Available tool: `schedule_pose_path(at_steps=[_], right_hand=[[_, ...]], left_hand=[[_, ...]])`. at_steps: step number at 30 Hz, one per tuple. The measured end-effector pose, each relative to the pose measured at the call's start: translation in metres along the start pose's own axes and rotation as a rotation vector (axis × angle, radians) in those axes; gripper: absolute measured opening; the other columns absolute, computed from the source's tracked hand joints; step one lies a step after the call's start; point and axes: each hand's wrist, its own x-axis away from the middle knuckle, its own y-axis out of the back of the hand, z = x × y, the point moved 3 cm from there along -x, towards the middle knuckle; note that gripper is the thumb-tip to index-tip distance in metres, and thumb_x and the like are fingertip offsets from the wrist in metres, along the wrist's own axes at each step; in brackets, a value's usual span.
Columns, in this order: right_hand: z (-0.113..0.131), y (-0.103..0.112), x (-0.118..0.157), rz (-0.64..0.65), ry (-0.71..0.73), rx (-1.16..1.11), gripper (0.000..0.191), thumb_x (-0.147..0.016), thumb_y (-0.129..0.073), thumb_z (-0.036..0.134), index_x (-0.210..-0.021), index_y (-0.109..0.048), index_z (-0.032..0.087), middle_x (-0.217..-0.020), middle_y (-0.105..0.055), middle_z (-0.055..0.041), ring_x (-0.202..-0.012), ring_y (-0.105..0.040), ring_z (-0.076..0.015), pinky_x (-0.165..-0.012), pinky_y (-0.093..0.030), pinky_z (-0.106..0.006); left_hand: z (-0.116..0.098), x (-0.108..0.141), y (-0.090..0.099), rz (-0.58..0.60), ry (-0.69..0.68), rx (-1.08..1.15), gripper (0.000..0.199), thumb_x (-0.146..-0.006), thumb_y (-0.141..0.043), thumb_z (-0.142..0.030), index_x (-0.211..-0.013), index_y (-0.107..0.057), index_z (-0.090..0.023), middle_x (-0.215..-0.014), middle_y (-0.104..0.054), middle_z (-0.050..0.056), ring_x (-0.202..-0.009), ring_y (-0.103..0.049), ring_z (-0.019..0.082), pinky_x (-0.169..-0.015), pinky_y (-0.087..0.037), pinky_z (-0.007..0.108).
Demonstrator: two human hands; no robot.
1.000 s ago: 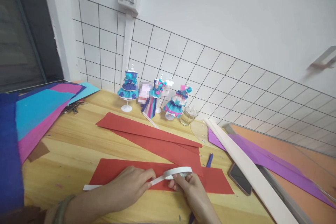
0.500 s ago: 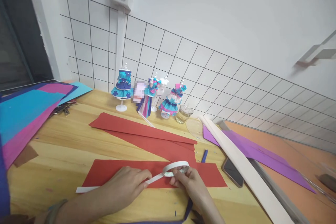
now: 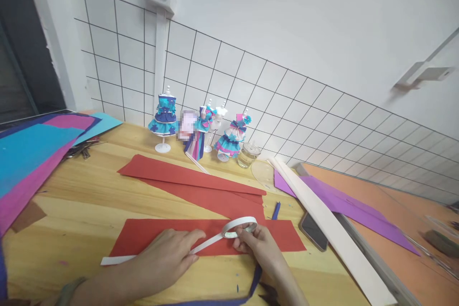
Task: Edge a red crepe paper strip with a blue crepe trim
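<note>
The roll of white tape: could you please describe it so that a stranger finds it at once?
On the wooden table, find the red sheet nearest the viewer. Over it, the right hand holds the roll of white tape. Unlike the sheet, it is a white ring, with a narrow strip running to the left hand.

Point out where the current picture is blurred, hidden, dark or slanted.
In the head view, the white wall fitting at the right is smeared; a pixelated patch hides something among the small dresses; the upper left corner is dark; the wire grid slants down rightward; the tape roll in the right hand reads fairly clear.
</note>
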Motion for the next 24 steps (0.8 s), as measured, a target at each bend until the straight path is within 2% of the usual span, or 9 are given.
schedule_pose_path(at_steps=[4,8,12,24], right_hand=[[-0.001,0.004,0.001,-0.008,0.004,0.026,0.035,-0.071,-0.066,0.047,-0.067,-0.063,0.013,-0.058,-0.064,-0.0030,-0.055,-0.055,-0.0116,-0.059,-0.042,-0.023],[-0.002,0.008,0.003,-0.016,0.003,0.040,0.033,-0.073,-0.064,0.046,-0.070,-0.063,0.014,-0.060,-0.064,-0.0026,-0.059,-0.057,-0.0130,-0.061,-0.043,-0.024],[0.000,0.014,0.005,-0.016,-0.005,0.072,0.033,-0.074,-0.063,0.046,-0.071,-0.063,0.014,-0.061,-0.064,-0.0029,-0.059,-0.056,-0.0134,-0.062,-0.043,-0.025],[0.004,0.035,0.011,-0.025,-0.051,0.195,0.031,-0.077,-0.059,0.044,-0.069,-0.062,0.014,-0.063,-0.067,-0.0043,-0.060,-0.055,-0.0143,-0.062,-0.038,-0.025]], left_hand=[[-0.005,0.003,0.004,0.020,0.037,-0.035,0.024,-0.089,-0.036,-0.027,-0.109,-0.049,-0.027,-0.094,-0.062,0.001,-0.079,-0.056,0.022,-0.066,-0.037,0.029],[-0.007,0.005,0.003,0.024,0.001,-0.119,0.025,-0.088,-0.030,-0.018,-0.100,-0.051,-0.024,-0.088,-0.059,0.002,-0.073,-0.055,0.020,-0.063,-0.035,0.028],[-0.007,0.004,0.000,0.034,-0.026,-0.168,0.027,-0.085,-0.031,-0.013,-0.099,-0.051,-0.024,-0.085,-0.058,0.003,-0.073,-0.054,0.021,-0.062,-0.034,0.029],[-0.008,0.001,-0.005,0.042,-0.031,-0.216,0.030,-0.087,-0.031,-0.017,-0.105,-0.053,-0.027,-0.088,-0.061,0.002,-0.072,-0.057,0.020,-0.063,-0.038,0.029]])
